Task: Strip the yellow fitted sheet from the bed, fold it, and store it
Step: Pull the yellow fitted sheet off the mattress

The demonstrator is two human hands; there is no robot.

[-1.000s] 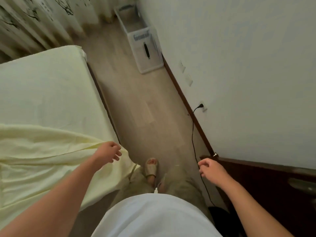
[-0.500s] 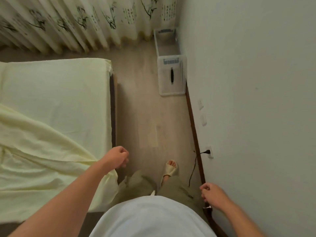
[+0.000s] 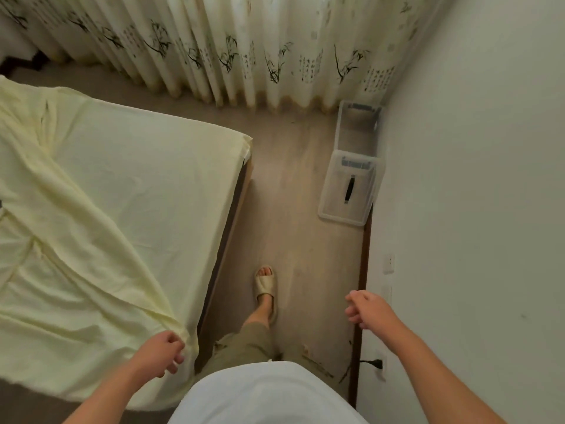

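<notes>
The yellow fitted sheet (image 3: 131,185) covers the bed on the left. Its far right corner (image 3: 244,145) is still tucked over the mattress. A loosened part lies folded back in a diagonal band, and its creases run down to my left hand (image 3: 162,353). That hand is closed on the sheet's edge at the bed's near right side. My right hand (image 3: 363,307) hangs over the floor close to the wall, fingers loosely curled, holding nothing.
A clear plastic storage box (image 3: 351,185) stands against the right wall near the curtain (image 3: 244,56). A narrow wooden floor aisle (image 3: 293,234) runs between bed frame and wall. A plugged-in cord (image 3: 374,364) sits low on the wall beside my right arm.
The view has swung from the wall towards the curtain and the bed's far corner. My left hand stays closed at the sheet's edge. My right hand has come away from the dark furniture.
</notes>
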